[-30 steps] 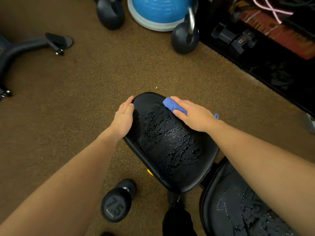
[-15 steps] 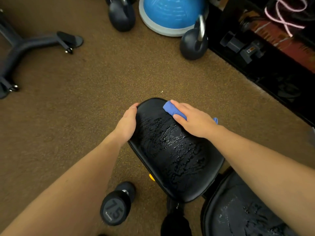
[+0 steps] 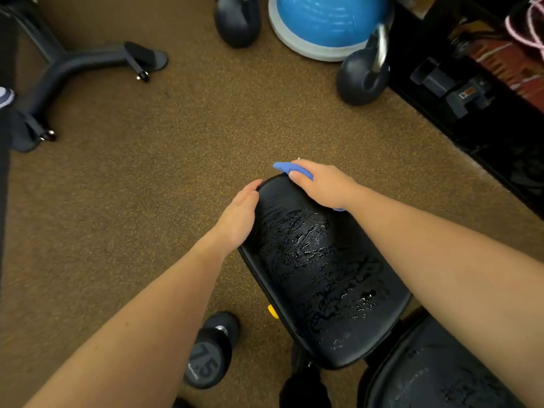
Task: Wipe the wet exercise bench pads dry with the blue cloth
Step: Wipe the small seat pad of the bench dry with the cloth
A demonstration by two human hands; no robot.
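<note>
Right hand point(image 3: 322, 185) fingers curled over the blue cloth point(image 3: 284, 167), pressing it down on the very tip of the seat pad point(image 3: 321, 278), and that is new: a second ago the cloth sat further in, on the pad's upper right shoulder; now its end pokes past the far rim. So the stroke has run outward to the edge. Left hand point(image 3: 240, 214) lies along the pad's left rim, fingers straight and together, thumb hidden, bracing rather than gripping (steadying the bench, I'd say); it has crept a little up the rim too.

Outward from there: the pad's middle and near end glisten with beaded water, no drier than before as far as I can tell, so most of the job is ahead. The second pad point(image 3: 435, 375), bottom right, shows streaks as well, untouched. A return sweep toward the body looks due.

On the floor, a dumbbell point(image 3: 210, 353) beside the bench, a kettlebell point(image 3: 363, 76) and a blue balance dome point(image 3: 326, 22) beyond.
</note>
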